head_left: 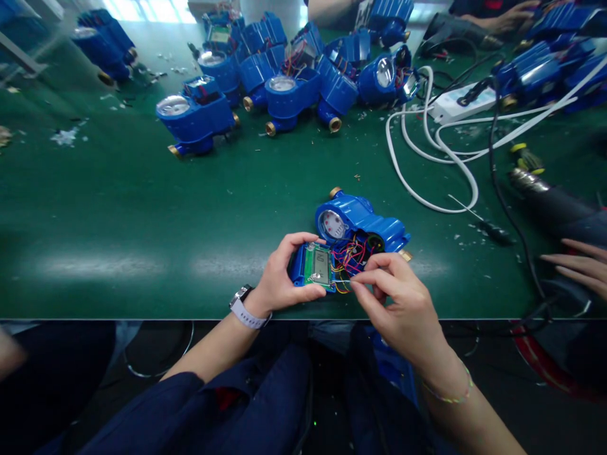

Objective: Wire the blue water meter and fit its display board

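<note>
An opened blue water meter (363,221) lies near the front edge of the green table (118,221). Its round dial faces up and coloured wires (353,256) spill from its body. My left hand (284,272) grips the meter's blue lid with a green circuit board and small display (318,265). My right hand (398,303) pinches the thin wires just right of the board, fingers pressed together. A watch sits on my left wrist, a thin bracelet on my right.
Several more blue meters (279,76) are heaped at the back. White cables (427,151) and a power strip (462,101) lie right. A black tool (554,199) and screwdriver (493,230) lie nearby. Another person's hand (576,262) rests at the right edge.
</note>
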Action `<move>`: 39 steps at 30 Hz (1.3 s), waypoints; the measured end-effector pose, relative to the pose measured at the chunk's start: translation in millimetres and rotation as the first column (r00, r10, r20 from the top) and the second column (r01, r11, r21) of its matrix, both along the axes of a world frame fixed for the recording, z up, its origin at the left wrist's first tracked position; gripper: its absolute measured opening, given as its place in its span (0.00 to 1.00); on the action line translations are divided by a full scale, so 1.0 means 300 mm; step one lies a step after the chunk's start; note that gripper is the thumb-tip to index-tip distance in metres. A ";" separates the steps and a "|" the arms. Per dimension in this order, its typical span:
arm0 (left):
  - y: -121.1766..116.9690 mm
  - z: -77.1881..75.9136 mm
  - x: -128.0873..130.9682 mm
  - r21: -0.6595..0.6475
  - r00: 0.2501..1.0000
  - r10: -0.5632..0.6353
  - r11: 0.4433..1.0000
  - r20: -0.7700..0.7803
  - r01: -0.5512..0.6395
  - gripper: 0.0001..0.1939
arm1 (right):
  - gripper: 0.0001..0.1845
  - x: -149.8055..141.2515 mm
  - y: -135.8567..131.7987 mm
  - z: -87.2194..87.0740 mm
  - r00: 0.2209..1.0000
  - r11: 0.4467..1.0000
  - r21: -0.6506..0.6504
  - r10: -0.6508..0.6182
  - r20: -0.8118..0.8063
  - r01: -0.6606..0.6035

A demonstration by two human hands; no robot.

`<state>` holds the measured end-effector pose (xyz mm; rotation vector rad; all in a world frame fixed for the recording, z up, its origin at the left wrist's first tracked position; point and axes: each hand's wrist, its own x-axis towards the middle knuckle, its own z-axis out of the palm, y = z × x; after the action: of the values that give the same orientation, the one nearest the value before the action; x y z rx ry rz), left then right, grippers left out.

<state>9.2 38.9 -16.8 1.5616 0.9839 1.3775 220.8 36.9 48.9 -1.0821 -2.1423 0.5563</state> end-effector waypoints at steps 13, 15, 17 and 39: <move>0.001 0.005 0.004 -0.055 0.993 -0.004 0.998 0.122 0.011 0.38 | 0.13 -0.018 -0.042 -0.032 0.992 0.999 0.031 -0.030 -0.125 0.034; 0.001 0.005 0.004 -0.048 0.992 -0.008 0.999 0.127 0.014 0.38 | 0.11 -0.023 -0.033 -0.036 0.994 0.999 0.012 -0.029 -0.107 0.030; 0.002 0.004 0.004 -0.042 0.992 -0.010 0.999 0.125 0.015 0.38 | 0.06 -0.031 -0.026 -0.033 0.995 1.000 -0.002 -0.020 -0.101 0.019; -0.001 0.007 0.005 -0.126 0.994 -0.037 0.991 0.103 0.050 0.40 | 0.08 -0.061 -0.039 -0.025 0.960 0.958 -0.263 -0.177 -0.218 0.117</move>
<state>10.8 38.7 -14.5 1.3974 0.9528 1.3226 202.5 25.2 41.4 -1.2302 -1.7988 0.8559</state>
